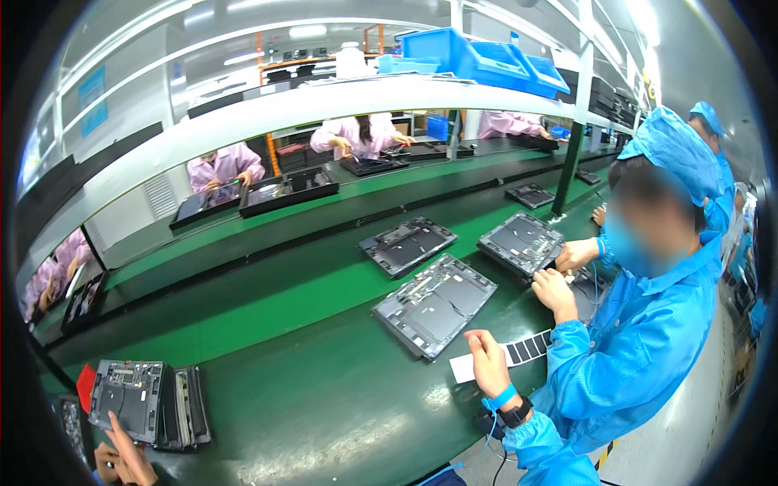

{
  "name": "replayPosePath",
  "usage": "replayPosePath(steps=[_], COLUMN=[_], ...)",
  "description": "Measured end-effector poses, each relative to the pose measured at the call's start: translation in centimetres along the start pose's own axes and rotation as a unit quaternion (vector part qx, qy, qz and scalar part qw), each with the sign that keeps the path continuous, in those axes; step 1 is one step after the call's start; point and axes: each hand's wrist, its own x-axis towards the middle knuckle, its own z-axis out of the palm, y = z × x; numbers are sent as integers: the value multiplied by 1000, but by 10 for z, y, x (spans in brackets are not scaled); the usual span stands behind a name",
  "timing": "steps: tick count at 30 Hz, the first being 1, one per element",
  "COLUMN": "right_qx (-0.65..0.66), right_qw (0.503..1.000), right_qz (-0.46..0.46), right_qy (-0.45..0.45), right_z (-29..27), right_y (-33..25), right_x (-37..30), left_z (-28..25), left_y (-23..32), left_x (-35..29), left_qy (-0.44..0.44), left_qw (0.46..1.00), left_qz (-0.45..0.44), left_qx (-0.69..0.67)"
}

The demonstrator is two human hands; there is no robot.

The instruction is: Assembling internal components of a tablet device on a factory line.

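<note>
At the lower left, my left hand (131, 458), partly cut off by the picture's rim, has a finger stretched up against the front laptop base (128, 393) of an upright stack. Dark, opened bases with circuit boards and cables make up that stack. My right hand (489, 364), with a blue wrist strap and a black watch, is raised right of centre, fingers loosely bent and apart. Behind it runs a white strip with black patches (527, 348); whether they touch I cannot tell. Just beyond lies another opened laptop base (438, 304), tilted on something dark.
A co-worker (664, 267) in blue handles an opened laptop base (523, 241) on the right. More bases, one of them dark (407, 245), lie along the green bench (324, 405). Across it, people in pink work below a shelf (324, 101) bearing blue bins (454, 53).
</note>
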Motion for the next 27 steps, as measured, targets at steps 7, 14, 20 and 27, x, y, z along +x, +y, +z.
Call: replayPosePath(steps=[7,14,20,27], right_qx=[-318,-336,-230,8], right_qw=[939,931,964,983], right_qz=[126,139,129,181], right_qy=[-13,-2,-24,-38], right_z=[-18,9,9,19], right_y=[-12,31,38,47], right_x=[53,87,81,70], left_z=[88,302,384,362], left_y=[78,35,13,3], left_x=[-174,-371,-445,-404], left_qy=[175,-496,-560,-664], left_qw=[673,751,761,733], left_qz=[572,416,278,-107], left_qx=[434,129,176,99])
